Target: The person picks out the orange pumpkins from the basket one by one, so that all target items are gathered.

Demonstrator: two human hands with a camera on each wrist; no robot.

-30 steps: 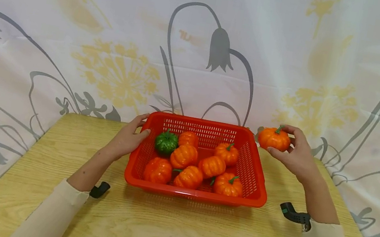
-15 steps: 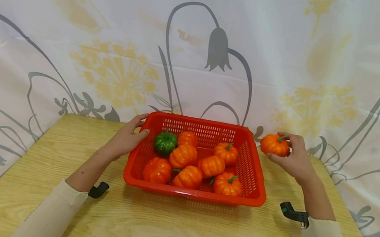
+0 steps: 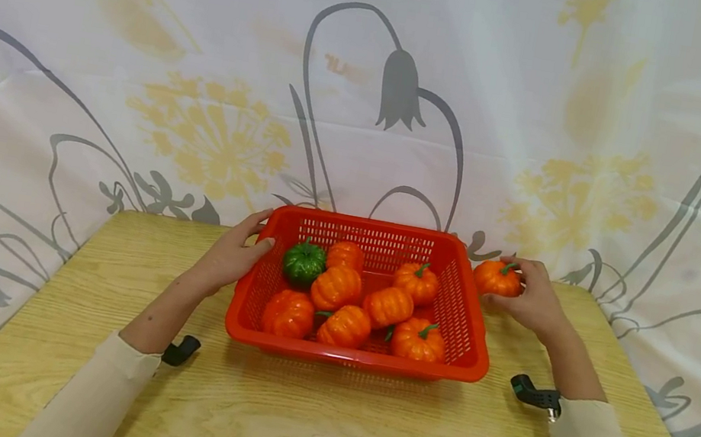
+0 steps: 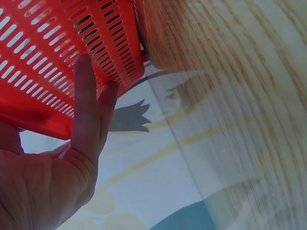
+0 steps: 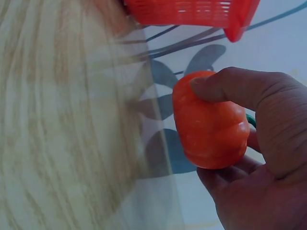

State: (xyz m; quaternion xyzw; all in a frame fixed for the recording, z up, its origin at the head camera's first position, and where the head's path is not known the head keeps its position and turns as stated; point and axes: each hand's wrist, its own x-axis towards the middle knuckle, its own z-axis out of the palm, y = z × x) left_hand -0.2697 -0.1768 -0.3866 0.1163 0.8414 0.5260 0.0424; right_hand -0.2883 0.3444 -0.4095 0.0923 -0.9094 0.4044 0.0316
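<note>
My right hand grips a small orange pumpkin with a green stem, just outside the basket's right side. In the right wrist view the thumb presses on one side of this pumpkin and fingers wrap the other. My left hand holds the left rim of a red plastic basket; in the left wrist view its fingers lie along the slotted outer wall. Inside the basket are a green pumpkin and several orange pumpkins.
The basket stands on a wood-grain table. Behind and beside the table hangs a pale flower-printed cloth. Black wrist mounts stick out inward from both forearms.
My right hand has lowered the orange pumpkin toward the table, ending slightly closer to the basket's right side. The left hand and the basket have stayed in place.
</note>
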